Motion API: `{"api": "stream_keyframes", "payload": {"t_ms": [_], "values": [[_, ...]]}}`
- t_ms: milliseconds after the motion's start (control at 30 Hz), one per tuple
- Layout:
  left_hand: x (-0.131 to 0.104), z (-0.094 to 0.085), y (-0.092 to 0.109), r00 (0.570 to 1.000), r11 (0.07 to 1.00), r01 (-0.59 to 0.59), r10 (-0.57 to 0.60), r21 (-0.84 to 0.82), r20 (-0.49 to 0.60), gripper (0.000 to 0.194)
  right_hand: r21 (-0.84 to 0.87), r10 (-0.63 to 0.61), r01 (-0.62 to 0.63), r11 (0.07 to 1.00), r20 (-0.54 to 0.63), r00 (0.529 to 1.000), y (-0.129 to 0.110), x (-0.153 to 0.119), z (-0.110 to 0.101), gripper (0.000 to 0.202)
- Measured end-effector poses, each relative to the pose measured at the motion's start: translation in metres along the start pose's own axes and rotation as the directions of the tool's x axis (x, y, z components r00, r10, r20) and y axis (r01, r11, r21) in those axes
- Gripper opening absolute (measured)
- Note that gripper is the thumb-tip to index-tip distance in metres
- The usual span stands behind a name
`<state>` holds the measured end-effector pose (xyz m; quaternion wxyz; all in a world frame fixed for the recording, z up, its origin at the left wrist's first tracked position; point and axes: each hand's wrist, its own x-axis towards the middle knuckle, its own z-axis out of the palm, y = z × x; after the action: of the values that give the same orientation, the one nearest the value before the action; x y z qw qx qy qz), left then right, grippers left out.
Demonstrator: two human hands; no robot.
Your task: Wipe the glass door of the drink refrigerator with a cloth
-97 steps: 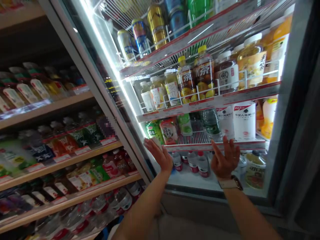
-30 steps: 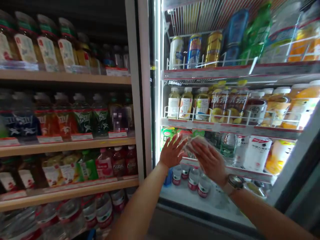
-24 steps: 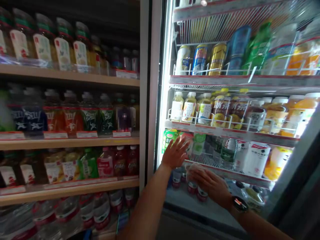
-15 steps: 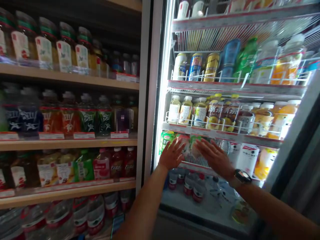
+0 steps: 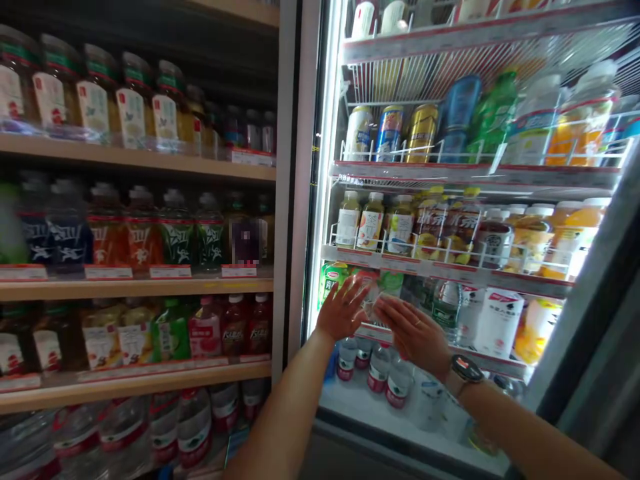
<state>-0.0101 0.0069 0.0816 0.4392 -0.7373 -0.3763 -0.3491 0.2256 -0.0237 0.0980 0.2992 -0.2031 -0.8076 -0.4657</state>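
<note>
In the head view, we hold both hands up in front of an open drinks cooler, at the height of its third shelf. Our left hand [image 5: 344, 310] is raised with the fingers spread wide and the palm toward the bottles; it holds nothing. Its fingertips lie over a small bottle with a red label [image 5: 369, 291], but we cannot tell if they touch it or only cover it from the camera. Just left of this bottle stands a green-label bottle [image 5: 332, 280], at the left end of the same shelf.

Our right hand [image 5: 413, 331] is just beside the left one, a little lower and to the right. It is flat, the fingers straight and close together, pointing left toward the red-label bottle, and it grips nothing. On this wrist we wear a watch [image 5: 463, 369]. The hand covers part of the wire shelf [image 5: 493, 363], where the front rail carries price tags.

To the right on this shelf we see a clear water bottle [image 5: 445, 304] and a wide white bottle [image 5: 498, 321]. On the shelf above stand pale tea bottles [image 5: 371, 221], and higher up some cans [image 5: 391, 133]. Below our hands, on the cooler floor, small bottles with red bands [image 5: 377, 369] stand in a group.

On the left, well apart from the hands, wooden shelves [image 5: 140, 288] hold many more drinks in dim light.
</note>
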Motion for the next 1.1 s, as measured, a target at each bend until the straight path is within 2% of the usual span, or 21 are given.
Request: {"api": "stream_keyframes", "payload": {"t_ms": [200,367,467,533,600,700,800,900,1000,1100], "values": [[0.0,0.0,0.001,1.0,1.0,0.002,-0.003,0.026,0.014,0.065,0.054,-0.028,0.029,0.998,-0.015,0.999,-0.028,-0.029,0.02,0.055],[-0.001,0.002,0.001,1.0,0.999,-0.002,0.003,0.036,-0.004,0.065,0.176,-0.093,0.084,0.981,0.047,0.995,-0.052,-0.067,0.041,0.059],[-0.002,0.002,0.0,1.0,0.999,-0.004,0.004,0.032,0.011,0.066,0.235,-0.154,0.139,0.962,0.049,0.987,-0.062,-0.083,0.044,0.059],[-0.002,0.003,0.0,1.0,1.0,-0.008,0.007,0.024,0.026,0.068,0.247,-0.214,0.2,0.948,0.03,0.976,-0.061,-0.082,0.041,0.055],[-0.002,0.004,0.0,0.999,1.0,-0.004,0.003,0.019,0.034,0.069,0.251,-0.258,0.247,0.936,0.013,0.966,-0.049,-0.071,0.034,0.051],[-0.002,0.004,-0.001,1.0,1.0,0.002,-0.002,0.02,0.005,0.068,0.193,-0.229,0.225,0.955,-0.001,0.973,-0.013,-0.04,0.013,0.052],[0.0,0.004,-0.001,0.999,1.0,-0.006,0.007,0.017,-0.036,0.068,0.056,-0.081,0.081,0.995,0.004,0.997,0.036,0.002,-0.012,0.062],[0.0,0.003,0.0,1.0,1.0,-0.005,0.006,0.019,-0.025,0.068,-0.028,0.082,-0.084,0.996,-0.074,0.994,0.075,0.041,-0.031,0.066],[-0.001,0.002,0.0,1.0,1.0,-0.007,0.007,0.026,0.013,0.068,-0.025,0.19,-0.197,0.98,-0.168,0.967,0.088,0.064,-0.036,0.069],[-0.002,0.003,0.0,1.0,0.999,-0.003,0.001,0.035,0.029,0.067,0.007,0.151,-0.152,0.988,-0.173,0.973,0.074,0.063,-0.027,0.071]]}}
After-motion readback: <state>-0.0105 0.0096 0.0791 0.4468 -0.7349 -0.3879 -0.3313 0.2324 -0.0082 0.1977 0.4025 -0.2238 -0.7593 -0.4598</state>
